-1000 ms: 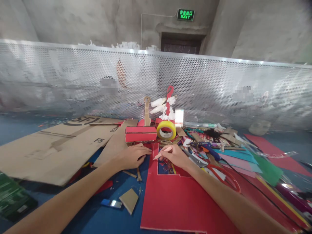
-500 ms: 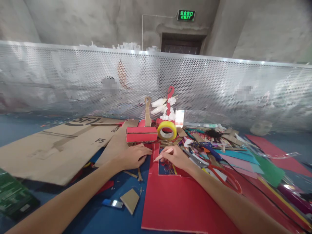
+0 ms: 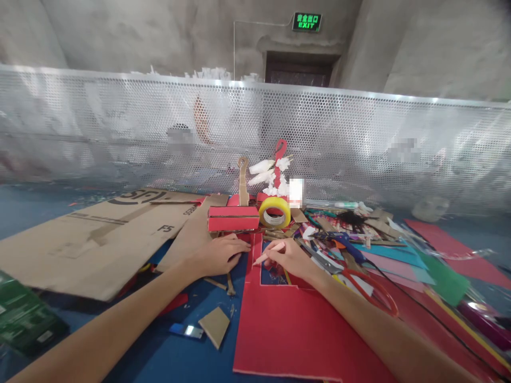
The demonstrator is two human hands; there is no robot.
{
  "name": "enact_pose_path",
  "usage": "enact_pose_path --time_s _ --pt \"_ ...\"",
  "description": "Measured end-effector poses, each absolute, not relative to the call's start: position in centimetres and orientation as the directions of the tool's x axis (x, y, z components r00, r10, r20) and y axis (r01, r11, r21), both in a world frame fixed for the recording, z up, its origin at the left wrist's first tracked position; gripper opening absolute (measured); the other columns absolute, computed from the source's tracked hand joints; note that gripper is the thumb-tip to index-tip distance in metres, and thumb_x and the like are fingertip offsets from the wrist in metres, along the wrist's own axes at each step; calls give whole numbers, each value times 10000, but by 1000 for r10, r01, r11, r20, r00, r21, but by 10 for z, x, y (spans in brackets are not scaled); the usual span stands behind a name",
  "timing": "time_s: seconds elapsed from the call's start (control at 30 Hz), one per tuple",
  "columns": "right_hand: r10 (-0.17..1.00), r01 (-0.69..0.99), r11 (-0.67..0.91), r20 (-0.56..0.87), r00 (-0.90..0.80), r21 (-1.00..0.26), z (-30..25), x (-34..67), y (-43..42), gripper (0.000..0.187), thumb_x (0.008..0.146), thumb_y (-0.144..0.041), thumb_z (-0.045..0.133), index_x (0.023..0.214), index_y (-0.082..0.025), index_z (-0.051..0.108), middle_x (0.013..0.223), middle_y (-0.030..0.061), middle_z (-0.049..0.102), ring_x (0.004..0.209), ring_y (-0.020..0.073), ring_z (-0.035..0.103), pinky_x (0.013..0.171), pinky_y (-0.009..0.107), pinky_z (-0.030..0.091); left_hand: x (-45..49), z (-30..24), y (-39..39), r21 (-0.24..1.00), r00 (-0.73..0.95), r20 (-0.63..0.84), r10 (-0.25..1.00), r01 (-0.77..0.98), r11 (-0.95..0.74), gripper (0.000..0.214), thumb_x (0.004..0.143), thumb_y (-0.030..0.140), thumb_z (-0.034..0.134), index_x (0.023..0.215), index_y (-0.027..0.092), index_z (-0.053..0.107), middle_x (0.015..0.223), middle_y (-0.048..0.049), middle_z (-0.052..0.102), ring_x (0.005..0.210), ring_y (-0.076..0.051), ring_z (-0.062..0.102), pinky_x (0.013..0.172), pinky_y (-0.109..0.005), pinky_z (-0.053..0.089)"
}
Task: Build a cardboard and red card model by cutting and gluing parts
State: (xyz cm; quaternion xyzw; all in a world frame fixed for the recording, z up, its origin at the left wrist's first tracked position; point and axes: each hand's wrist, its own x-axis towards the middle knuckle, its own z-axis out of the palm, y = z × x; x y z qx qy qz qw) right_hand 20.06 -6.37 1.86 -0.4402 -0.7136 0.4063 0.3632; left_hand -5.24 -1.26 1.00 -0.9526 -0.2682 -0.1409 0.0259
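Observation:
A large red board lies before me, with a narrow strip of it reaching away from me beside a cut-out corner. My right hand is closed round a pale pink pen, its tip at the strip. Resting on the strip's left edge, my left hand is palm down with its fingers stretched out. Just beyond the hands are a red cardboard block and a roll of yellow tape. Large scissors with orange-red handles lie by my right forearm.
A big cardboard sheet covers the left side. A blue glue gun, coloured paper and scraps crowd the right. A red and white figure stands behind the tape. Farther back runs a perforated metal screen. A cardboard offcut lies near the board.
The view has shifted very slightly. Both hands keep nearly the same place on the red strip, with the pen still in my right hand.

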Motion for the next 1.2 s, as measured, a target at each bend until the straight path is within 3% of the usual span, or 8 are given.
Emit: enact_pose_path --time_s 0.67,0.83,1.0,1.2 --pt "886 377 328 144 -441 -866 17 202 -67 218 820 -230 570 731 -161 757 710 28 758 626 152 641 554 217 432 -52 10 -13 16 820 274 502 518 -855 365 941 189 466 1255 248 643 1267 -13 693 1137 -217 597 1014 -362 457" --pt "900 344 312 160 -405 -886 19 202 -68 218 816 -226 563 803 -164 772 746 31 760 673 167 666 587 222 458 -52 11 -12 13 826 278 490 507 -862 361 942 178 458 1243 231 650 1255 -27 697 1126 -216 603 1005 -357 462" --pt "861 357 350 147 -487 -866 17 204 -68 226 821 -208 559 759 -146 767 727 28 749 620 132 604 537 205 394 -52 10 -12 11 826 272 494 510 -860 369 933 178 471 1256 232 641 1259 -19 695 1116 -214 602 998 -357 463" --pt "878 353 340 160 -451 -872 17 204 -67 204 828 -218 572 818 -137 759 739 33 753 653 142 631 560 208 408 -52 11 -13 11 826 275 492 509 -861 375 924 168 474 1249 239 646 1257 -10 697 1107 -211 606 994 -350 462"
